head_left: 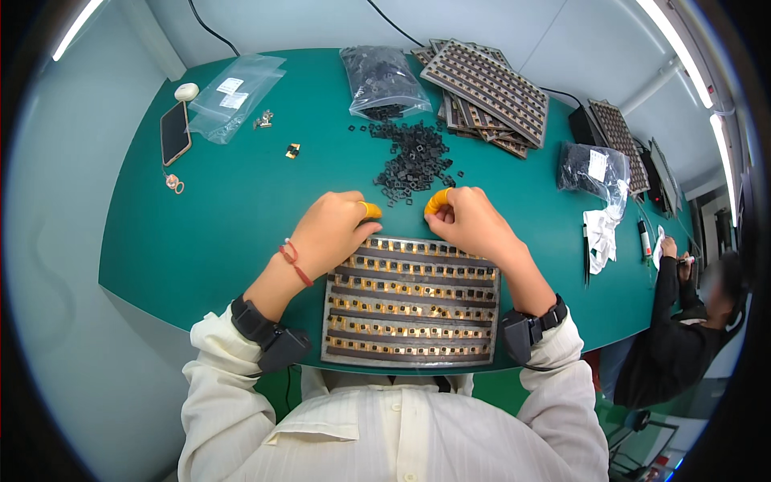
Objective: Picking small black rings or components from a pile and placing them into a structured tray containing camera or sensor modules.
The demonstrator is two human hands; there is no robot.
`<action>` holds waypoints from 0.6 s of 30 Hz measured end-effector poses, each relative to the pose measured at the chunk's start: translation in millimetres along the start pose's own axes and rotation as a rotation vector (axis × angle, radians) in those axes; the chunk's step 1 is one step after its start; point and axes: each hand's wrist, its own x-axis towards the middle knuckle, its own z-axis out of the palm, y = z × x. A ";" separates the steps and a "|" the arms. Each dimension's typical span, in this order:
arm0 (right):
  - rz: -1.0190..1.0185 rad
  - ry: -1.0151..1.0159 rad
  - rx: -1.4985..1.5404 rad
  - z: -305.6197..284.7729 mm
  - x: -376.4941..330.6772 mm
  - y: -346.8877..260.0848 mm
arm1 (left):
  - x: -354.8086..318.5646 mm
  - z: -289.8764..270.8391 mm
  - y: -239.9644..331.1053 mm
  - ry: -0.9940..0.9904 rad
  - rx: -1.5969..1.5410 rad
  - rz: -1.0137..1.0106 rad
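Note:
In front of me lies a flat rectangular tray [409, 301] with rows of small gold metal pieces and black square parts. My left hand [333, 225] is over its far left corner, a yellow finger cot on the index finger; thumb and index tip are a little apart, with nothing visible between them. At the far right edge, my right hand [470, 225] has its thumb and yellow-covered index finger bent together in a pinch; whatever they hold is too small or hidden. Just beyond both hands spreads a loose pile of small black square frames [414, 157].
Behind the pile is an open plastic bag [384, 80] of black parts. Stacked trays [490, 88] stand at the back right. A phone [175, 132], clear bags [237, 96] and small metal pieces [293, 150] lie left. Another bag [590, 169], white cloth [601, 237] and a seated person [683, 329] are right.

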 end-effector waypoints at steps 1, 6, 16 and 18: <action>0.002 -0.002 0.002 1.5 -3.4 -2.0 | -2.6 -1.1 -3.2 -0.010 0.009 -0.003; -0.217 0.186 -0.045 8.0 -3.9 6.4 | -4.3 0.2 -7.0 0.043 -0.002 -0.071; -0.061 0.141 0.079 4.9 -11.9 6.6 | 7.5 6.3 5.7 -0.059 -0.034 -0.182; -0.020 0.086 0.086 5.0 -12.2 -0.1 | 6.6 5.7 6.3 -0.053 0.027 -0.153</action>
